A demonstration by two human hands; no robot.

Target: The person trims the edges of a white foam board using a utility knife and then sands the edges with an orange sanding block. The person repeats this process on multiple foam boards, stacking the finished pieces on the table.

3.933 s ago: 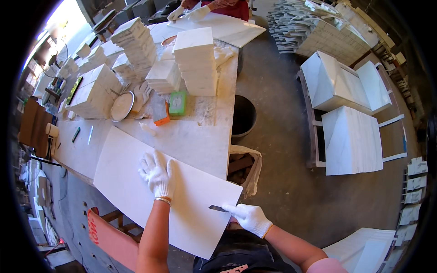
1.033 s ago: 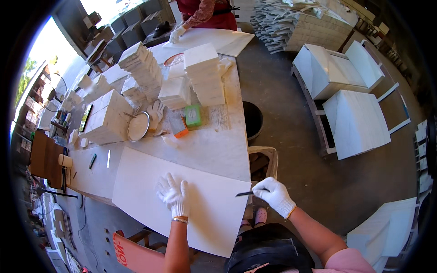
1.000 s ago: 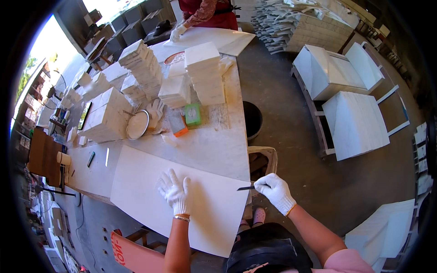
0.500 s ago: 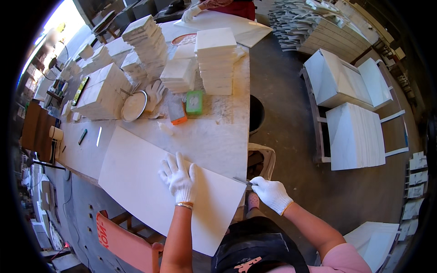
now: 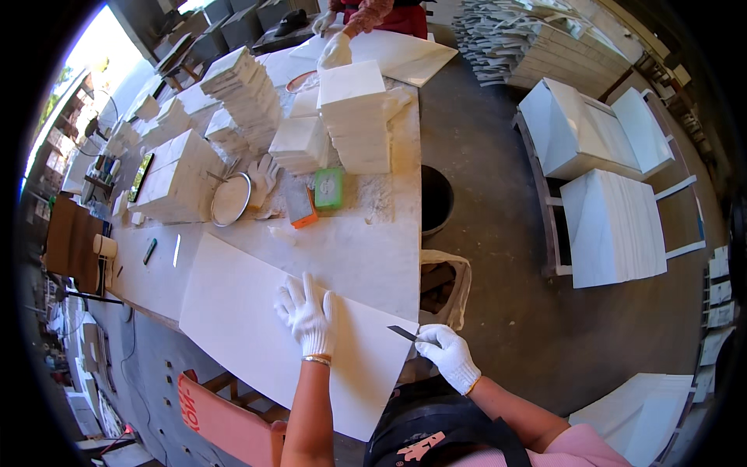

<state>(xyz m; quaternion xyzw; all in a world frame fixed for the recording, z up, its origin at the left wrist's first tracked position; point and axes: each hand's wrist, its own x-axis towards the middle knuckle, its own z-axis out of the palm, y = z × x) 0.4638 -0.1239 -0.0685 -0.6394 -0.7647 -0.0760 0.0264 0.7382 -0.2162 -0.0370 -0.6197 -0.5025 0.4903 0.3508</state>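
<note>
A large white slab (image 5: 241, 288) lies at an angle on the near part of the worktable, its lower corner reaching past the edge toward my apron. My left hand (image 5: 307, 319), in a white knit glove, rests flat on its upper middle with the fingers stretched out. Beside the slab's right corner is my right hand (image 5: 446, 356), also gloved. It pinches a thin dark blade (image 5: 401, 333) that points up and left over the slab's corner. The blade looks apart from the surface, though contact is hard to judge; its grip end is hidden by the fingers.
Stacked white tiles (image 5: 354, 124) stand farther back on the table (image 5: 342, 253). Nearer are a round pan of pale powder (image 5: 231, 199), a green block (image 5: 328, 188) and an orange-and-grey block (image 5: 301, 208). A dark bucket (image 5: 436, 201) stands right; a co-worker's gloved hand (image 5: 336, 51) is at the far end.
My right hand has shifted slightly left and down, and more of the blade now shows above the slab's corner. My left hand stays on the slab. The co-worker's hands have moved.
</note>
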